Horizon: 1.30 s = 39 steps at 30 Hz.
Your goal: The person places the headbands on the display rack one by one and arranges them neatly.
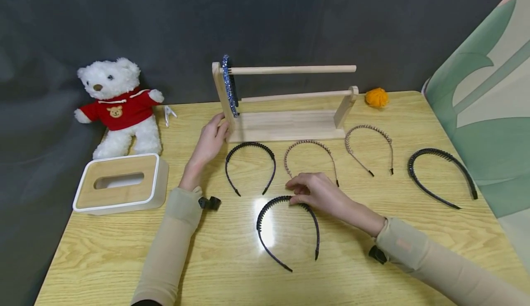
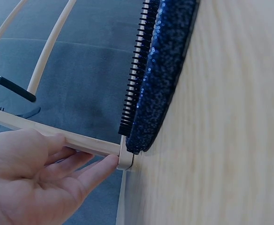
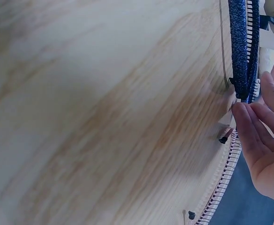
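Headband [image 1: 273,201], dark and toothed, sits at the front of the bench [image 1: 232,260], caught right of its apex; we'd expect a swivel or slip if that off-centre hold is light. We can't tell if its ends touch down. Right hand [image 1: 320,193] is just beside the pinkish headband [image 1: 307,141], so we'd flag a nudge from a careless lift. Too much push from the left hand [image 1: 210,138] could, we think, shift the rack [image 1: 285,126] and jog the glittery blue headband [image 1: 228,85] hung on it. Fingers: right, thumb and tips nearly together, pinching the dark band; left, fairly straight, touching the left upright [image 1: 219,83] low down, no wrap that we see.
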### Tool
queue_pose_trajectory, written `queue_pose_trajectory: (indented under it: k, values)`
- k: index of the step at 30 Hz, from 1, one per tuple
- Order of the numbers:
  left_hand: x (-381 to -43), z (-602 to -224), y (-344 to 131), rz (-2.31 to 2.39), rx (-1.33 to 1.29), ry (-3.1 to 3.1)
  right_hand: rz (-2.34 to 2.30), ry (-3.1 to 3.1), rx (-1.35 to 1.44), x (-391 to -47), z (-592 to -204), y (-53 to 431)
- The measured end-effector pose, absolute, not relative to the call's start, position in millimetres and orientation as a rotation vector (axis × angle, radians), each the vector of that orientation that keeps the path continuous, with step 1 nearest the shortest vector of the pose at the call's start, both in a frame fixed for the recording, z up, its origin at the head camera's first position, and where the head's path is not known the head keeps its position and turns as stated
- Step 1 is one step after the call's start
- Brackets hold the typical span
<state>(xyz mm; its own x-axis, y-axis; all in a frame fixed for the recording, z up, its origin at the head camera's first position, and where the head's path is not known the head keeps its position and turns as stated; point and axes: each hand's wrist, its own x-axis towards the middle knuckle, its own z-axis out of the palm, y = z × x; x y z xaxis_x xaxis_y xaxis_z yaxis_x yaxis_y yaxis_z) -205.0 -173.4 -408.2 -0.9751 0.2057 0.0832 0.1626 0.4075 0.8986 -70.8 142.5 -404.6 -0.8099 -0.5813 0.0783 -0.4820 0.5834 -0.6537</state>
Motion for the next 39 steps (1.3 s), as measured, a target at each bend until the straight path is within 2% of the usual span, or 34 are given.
queue_pose_trajectory:
  k: [39]
  values:
    - [-204.4,-406.0,-171.7,1.665,0.327,2.609,-0.915,2.719,-1.029,-67.6,-410.2,139.6]
